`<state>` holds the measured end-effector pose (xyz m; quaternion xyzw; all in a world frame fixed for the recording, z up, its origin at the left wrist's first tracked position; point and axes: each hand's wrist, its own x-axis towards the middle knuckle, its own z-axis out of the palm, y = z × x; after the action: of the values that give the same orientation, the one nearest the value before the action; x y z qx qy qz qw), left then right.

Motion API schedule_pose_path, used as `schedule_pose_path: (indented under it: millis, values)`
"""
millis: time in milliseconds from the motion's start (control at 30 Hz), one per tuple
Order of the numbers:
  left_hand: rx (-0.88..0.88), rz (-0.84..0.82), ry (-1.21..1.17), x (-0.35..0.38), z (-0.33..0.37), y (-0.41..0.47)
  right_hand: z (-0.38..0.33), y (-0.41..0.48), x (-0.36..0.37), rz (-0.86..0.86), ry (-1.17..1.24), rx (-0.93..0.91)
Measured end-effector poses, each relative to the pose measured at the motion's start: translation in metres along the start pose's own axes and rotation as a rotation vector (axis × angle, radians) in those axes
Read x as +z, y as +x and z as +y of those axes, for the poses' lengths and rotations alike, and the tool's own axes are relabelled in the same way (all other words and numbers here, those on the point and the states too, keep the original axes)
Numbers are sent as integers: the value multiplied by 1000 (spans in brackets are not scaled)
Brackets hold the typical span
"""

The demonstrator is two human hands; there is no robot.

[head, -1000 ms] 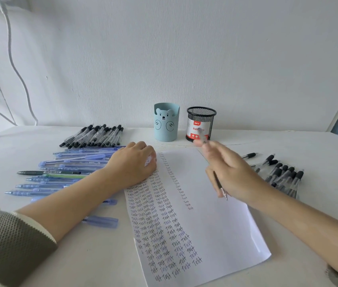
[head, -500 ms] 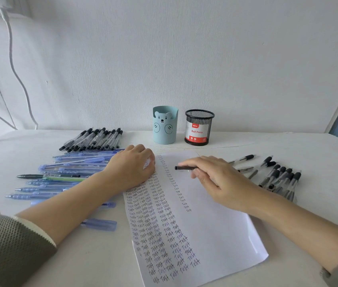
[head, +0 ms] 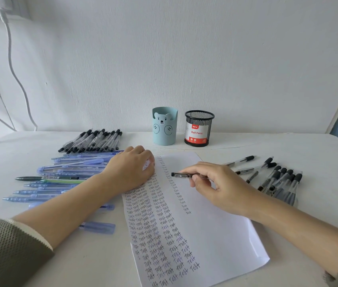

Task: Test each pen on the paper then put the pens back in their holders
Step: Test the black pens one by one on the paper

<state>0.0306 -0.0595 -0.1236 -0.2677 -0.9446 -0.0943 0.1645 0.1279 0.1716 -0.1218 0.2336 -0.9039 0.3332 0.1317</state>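
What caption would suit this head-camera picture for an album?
Right hand holds a pen over the paper of "Test" scribbles; left hand rests on it.

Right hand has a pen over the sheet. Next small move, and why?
Probably turn the clear black-ended pen in the right hand tip-down under the last "Test" in the short right column of the white paper sheet: it lies level above the sheet, while the left hand rests on the sheet.
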Motion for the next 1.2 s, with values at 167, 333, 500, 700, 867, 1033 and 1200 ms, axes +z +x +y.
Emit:
schedule_pose_path:
  millis: [167, 333, 500, 700, 867, 1033, 1200]
  values:
    - [5, 4, 8, 0, -1, 0, -6, -3, 2, -12, -111, -76]
    - [5, 3, 13, 1, 0, 0, -7, -3, 6, -37, -148, -181]
    - [7, 8, 15, 0, 0, 0, -3, -2, 6, -34, -194, -214]
    - [25, 16, 18, 0, -1, 1, 4, -5, 17, -177, -116, -139]
    - [46, 35, 19, 2, -3, 1, 5, 8, -11, -195, 7, -22]
    - [336, 223, 156, -9, 8, 5, 62, 13, -61, 58, -330, 157]
    - [330, -203, -402, -21, 53, -10, 76, 10, -69, -1, -399, 314]
